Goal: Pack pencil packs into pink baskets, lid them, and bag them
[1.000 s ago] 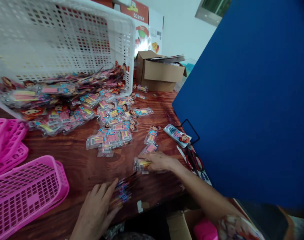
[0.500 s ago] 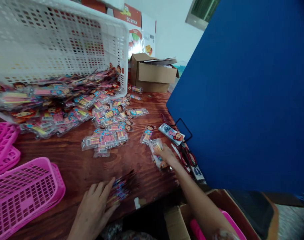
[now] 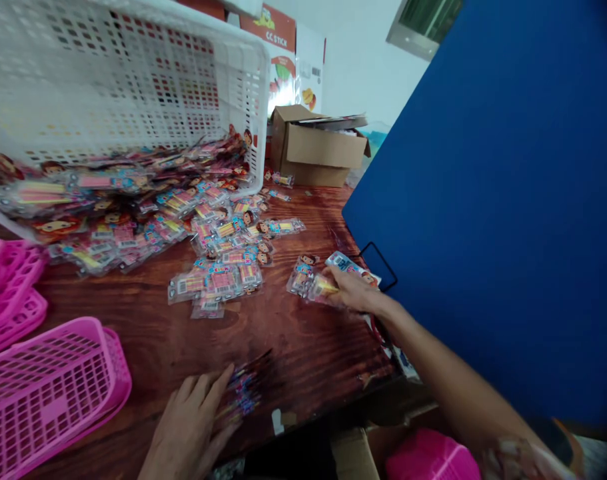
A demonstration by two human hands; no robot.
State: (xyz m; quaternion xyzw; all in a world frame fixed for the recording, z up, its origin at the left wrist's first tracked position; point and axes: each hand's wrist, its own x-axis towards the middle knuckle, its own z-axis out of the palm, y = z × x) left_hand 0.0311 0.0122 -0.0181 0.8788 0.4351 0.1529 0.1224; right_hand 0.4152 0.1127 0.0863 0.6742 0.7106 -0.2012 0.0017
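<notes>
My left hand is closed around the end of a stack of candy stick packets, held on edge near the table's front. To the right, my right hand grips a clear packet with yellow sticks, low over the table; its fingertips are partly hidden. Touching or just beside that packet lies another packet with a cartoon head. Just behind my right hand is a flat pale-blue printed pack. Loose packets lie in a cluster left of it.
A tipped white basket spills packets onto the wooden table. Pink baskets stand at left. A cardboard box sits at the back. A blue panel borders the right side. A pink item lies in an open carton below the edge.
My right hand has moved slightly right and up, turning the packet it holds toward the loose one. My left hand stays around the stack. The view has shifted slightly.
</notes>
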